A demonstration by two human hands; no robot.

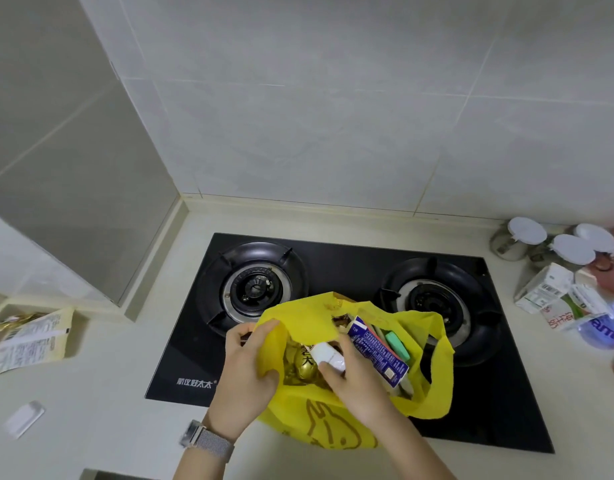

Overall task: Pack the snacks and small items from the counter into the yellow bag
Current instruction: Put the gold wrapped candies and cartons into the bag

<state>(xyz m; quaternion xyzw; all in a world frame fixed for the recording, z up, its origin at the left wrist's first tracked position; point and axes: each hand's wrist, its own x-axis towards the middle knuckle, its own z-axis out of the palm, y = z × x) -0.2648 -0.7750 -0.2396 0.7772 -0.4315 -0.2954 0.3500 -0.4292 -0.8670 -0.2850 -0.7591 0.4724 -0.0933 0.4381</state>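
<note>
The yellow bag (433, 386) stands open on the front of the black gas hob (336, 268). My left hand (245, 368) grips the bag's left rim and holds its mouth apart. My right hand (354, 379) pinches a small white packet (329, 355) over the bag's opening. Inside the bag I see a gold-wrapped snack (303, 362), a blue and white carton (378, 355) and a green item (397, 342).
A cream snack packet (32, 341) lies on the counter at the left, with a small white piece (23, 419) nearer me. At the right stand white-lidded jars (527, 233), a white carton (542, 289) and other packets (575, 310). Tiled walls enclose the corner.
</note>
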